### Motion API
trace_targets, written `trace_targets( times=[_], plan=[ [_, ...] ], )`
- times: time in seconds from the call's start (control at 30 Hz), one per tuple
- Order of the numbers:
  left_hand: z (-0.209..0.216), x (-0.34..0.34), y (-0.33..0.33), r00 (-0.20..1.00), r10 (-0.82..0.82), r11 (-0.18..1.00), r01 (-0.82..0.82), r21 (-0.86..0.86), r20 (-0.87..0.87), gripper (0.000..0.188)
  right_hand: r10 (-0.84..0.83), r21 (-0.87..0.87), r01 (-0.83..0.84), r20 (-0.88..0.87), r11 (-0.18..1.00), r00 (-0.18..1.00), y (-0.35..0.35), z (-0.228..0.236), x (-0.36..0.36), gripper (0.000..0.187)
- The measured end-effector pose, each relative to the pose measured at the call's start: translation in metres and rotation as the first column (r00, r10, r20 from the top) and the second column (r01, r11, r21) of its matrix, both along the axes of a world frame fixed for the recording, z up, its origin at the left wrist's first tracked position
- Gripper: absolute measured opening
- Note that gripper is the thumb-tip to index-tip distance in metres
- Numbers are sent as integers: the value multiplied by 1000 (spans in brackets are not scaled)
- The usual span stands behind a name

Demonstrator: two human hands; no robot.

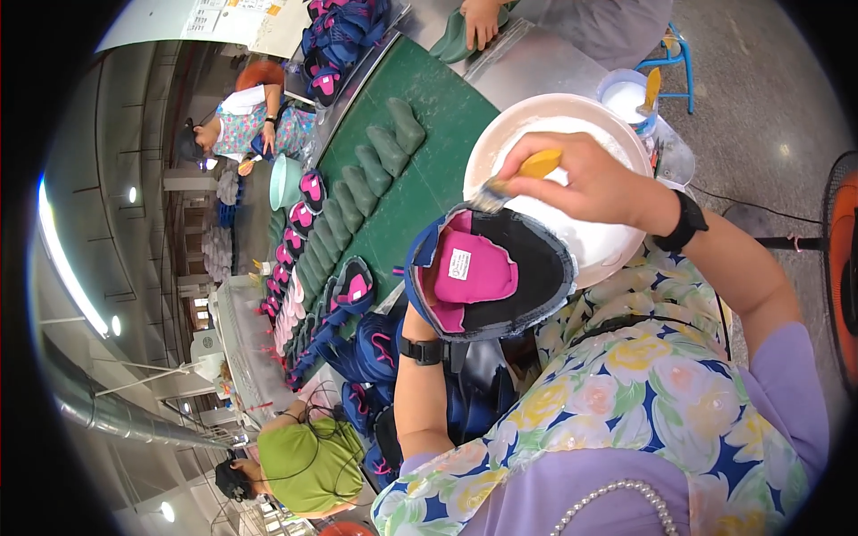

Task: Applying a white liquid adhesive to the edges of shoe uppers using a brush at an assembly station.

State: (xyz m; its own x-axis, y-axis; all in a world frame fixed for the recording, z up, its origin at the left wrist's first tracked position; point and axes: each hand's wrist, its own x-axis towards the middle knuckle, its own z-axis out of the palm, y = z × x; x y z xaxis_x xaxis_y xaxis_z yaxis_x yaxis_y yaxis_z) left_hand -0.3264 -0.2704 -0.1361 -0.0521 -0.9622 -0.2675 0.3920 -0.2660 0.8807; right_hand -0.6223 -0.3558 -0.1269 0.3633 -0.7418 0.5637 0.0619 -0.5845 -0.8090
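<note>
My right hand (563,174) grips a brush with a yellow handle (541,163). Its bristles (488,196) meet the rim of a shoe upper (527,290), navy outside with a black and bright pink lining and a small white label. Held up from below by my left hand (417,323), the upper has its opening turned toward me. Most of that hand's fingers are hidden behind the upper. Directly beyond it stands a wide pale basin (480,143) of white paste or liquid, under my right hand.
A green work surface (447,112) carries rows of dark green shoe lasts (360,190) and pink-lined uppers (353,288). A small tub (623,98) with another yellow-handled brush stands past the basin. Several people work nearby; one hand (483,22) touches green lasts. An orange fan (840,277) is at right.
</note>
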Motion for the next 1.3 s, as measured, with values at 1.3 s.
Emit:
trace_targets(
  times=[1.3],
  plan=[
    [-106,221,-83,688,519,827,-554,-95,506,36,-77,399,117,-115,910,990,-7,-33,-48,6]
  ],
)
